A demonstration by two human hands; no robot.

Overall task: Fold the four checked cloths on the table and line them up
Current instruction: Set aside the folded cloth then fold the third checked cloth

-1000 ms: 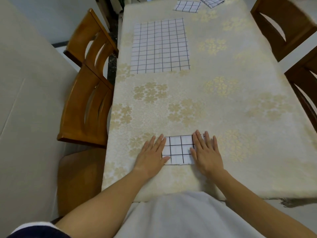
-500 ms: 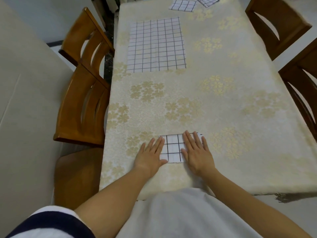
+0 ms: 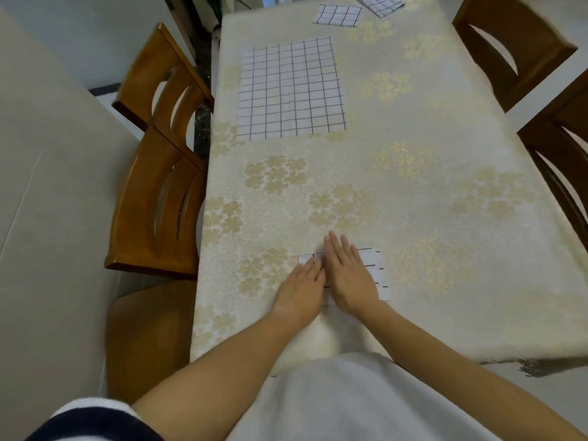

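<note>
A small folded checked cloth (image 3: pixel 375 265) lies near the table's front edge, mostly covered by my hands. My right hand (image 3: pixel 346 275) lies flat on its middle, fingers together. My left hand (image 3: pixel 302 289) rests flat at its left end, touching my right hand. An unfolded checked cloth (image 3: pixel 291 89) lies spread flat on the far left of the table. Two folded checked cloths (image 3: pixel 339 14) (image 3: pixel 380 3) sit at the far end, the second one tilted and cut off by the frame.
The table (image 3: pixel 413 192) wears a cream floral tablecloth. Two wooden chairs (image 3: pixel 159 202) stand along its left side, and two more (image 3: pixel 515 43) along the right. A wall runs along the left.
Both hands have slid inward over the folded cloth and now touch; a second ago they rested at its two ends. The view has shifted slightly left.
</note>
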